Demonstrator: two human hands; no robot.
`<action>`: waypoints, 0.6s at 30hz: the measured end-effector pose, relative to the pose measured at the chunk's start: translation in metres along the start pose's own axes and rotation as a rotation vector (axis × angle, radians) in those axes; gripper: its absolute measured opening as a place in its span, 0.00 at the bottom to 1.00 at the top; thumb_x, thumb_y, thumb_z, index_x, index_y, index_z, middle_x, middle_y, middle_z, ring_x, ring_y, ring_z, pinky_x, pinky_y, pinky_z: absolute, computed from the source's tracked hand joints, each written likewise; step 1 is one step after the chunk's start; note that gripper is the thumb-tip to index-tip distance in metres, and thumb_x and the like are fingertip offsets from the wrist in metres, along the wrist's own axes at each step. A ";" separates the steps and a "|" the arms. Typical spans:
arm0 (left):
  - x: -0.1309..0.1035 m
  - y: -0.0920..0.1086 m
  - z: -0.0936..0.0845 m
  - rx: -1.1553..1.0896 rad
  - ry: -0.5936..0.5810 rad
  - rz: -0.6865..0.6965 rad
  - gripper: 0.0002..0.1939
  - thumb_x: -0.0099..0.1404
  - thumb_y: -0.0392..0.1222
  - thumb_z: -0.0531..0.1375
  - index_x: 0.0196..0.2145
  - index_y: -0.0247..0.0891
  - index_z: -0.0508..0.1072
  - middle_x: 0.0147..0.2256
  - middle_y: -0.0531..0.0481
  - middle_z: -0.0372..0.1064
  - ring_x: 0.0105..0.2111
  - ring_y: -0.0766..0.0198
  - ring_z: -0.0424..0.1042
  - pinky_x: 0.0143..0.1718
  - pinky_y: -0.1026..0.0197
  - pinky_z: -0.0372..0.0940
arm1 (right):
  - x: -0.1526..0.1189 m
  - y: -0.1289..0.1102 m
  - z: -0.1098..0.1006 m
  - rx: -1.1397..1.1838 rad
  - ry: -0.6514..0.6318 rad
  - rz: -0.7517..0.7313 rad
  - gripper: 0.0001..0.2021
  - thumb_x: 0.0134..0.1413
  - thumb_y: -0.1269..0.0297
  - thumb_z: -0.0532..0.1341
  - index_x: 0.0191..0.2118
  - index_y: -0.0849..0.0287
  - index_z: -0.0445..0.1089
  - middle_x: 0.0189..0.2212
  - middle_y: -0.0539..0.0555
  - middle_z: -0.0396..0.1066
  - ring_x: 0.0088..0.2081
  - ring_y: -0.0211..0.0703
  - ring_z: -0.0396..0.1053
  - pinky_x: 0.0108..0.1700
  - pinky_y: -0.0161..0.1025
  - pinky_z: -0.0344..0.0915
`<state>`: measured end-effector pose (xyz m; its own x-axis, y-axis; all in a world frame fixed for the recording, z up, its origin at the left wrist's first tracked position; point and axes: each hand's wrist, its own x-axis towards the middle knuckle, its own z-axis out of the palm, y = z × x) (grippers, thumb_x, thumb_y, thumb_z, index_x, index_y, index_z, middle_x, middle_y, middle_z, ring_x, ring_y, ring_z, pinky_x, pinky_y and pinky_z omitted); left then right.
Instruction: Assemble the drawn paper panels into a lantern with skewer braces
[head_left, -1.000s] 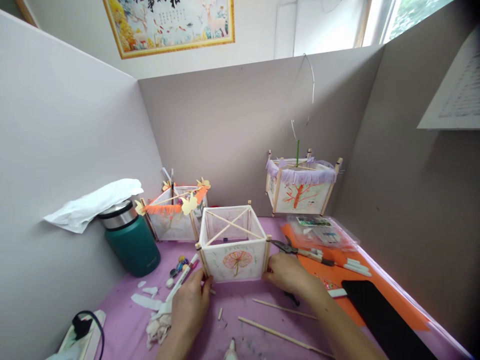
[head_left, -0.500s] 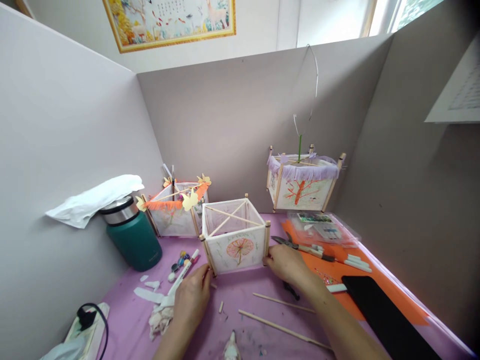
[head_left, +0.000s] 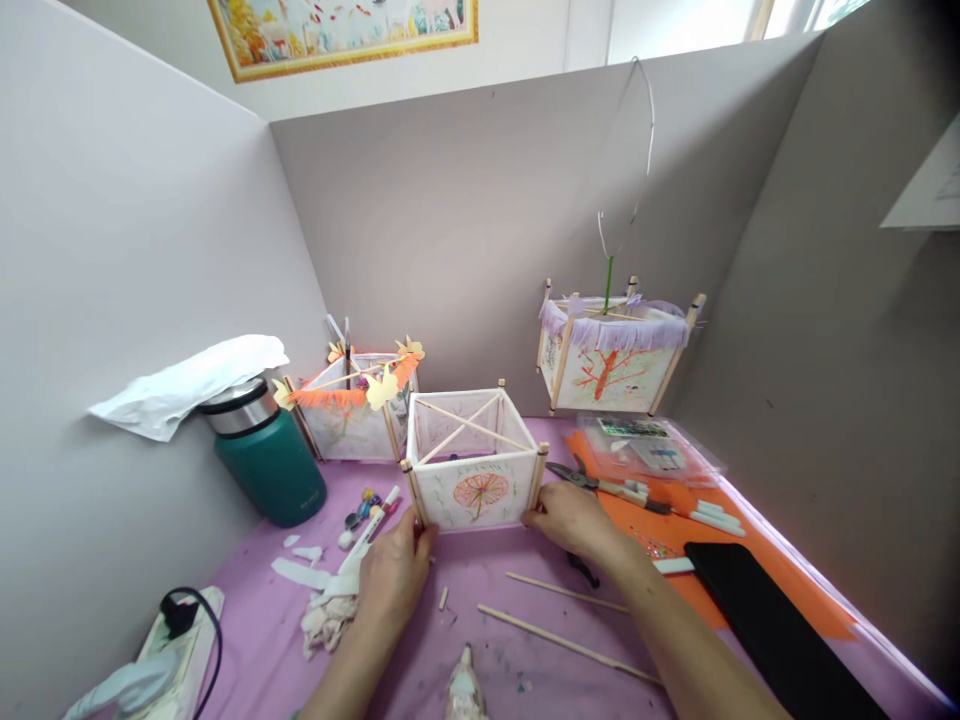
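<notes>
A box-shaped paper lantern with a wooden stick frame stands in the middle of the purple-covered table. Its front panel bears an orange, round-crowned tree drawing, and two crossed sticks span its open top. My left hand has its fingers closed at the foot of the lantern's front left post. At the front right post, my right hand grips the lower end, its fingertips partly hidden. Thin wooden sticks lie in front of the lantern, near my right forearm. A glue bottle tip points up at the bottom edge.
A lantern with purple fringe hangs from a wire at the right. Another with orange fringe stands behind left, near a green bottle. Pliers, orange paper and a black phone-like slab lie right. Grey partitions surround the table.
The view has tilted slightly downward. Both hands stay at the lantern's lower front corners, and the left thumb now sits closer against the post. The lantern looks slightly turned.
</notes>
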<state>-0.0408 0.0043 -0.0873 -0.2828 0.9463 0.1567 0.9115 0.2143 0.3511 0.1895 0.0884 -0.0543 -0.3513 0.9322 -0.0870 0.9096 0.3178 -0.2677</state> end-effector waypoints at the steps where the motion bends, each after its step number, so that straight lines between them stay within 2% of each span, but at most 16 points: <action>1: 0.001 0.001 0.000 0.013 0.001 -0.001 0.10 0.66 0.44 0.50 0.39 0.40 0.69 0.31 0.47 0.75 0.33 0.55 0.74 0.29 0.61 0.56 | 0.001 0.000 0.000 0.004 0.010 0.003 0.12 0.48 0.59 0.57 0.32 0.59 0.76 0.33 0.59 0.77 0.36 0.50 0.73 0.29 0.36 0.58; 8: 0.006 -0.003 0.002 -0.006 -0.004 0.026 0.09 0.65 0.42 0.51 0.36 0.41 0.69 0.30 0.48 0.75 0.32 0.57 0.74 0.29 0.62 0.55 | 0.006 0.001 0.007 0.017 0.038 0.024 0.11 0.47 0.60 0.58 0.30 0.59 0.76 0.30 0.59 0.77 0.34 0.49 0.74 0.26 0.35 0.54; 18: 0.008 -0.005 -0.001 -0.019 -0.041 0.048 0.08 0.63 0.41 0.51 0.34 0.41 0.69 0.31 0.49 0.75 0.33 0.59 0.73 0.31 0.63 0.56 | 0.004 -0.001 0.007 0.017 0.053 0.041 0.13 0.48 0.60 0.57 0.32 0.60 0.76 0.33 0.61 0.76 0.36 0.49 0.73 0.30 0.36 0.58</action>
<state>-0.0477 0.0105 -0.0869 -0.2262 0.9645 0.1360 0.9178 0.1643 0.3613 0.1859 0.0904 -0.0613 -0.3015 0.9523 -0.0475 0.9189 0.2769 -0.2809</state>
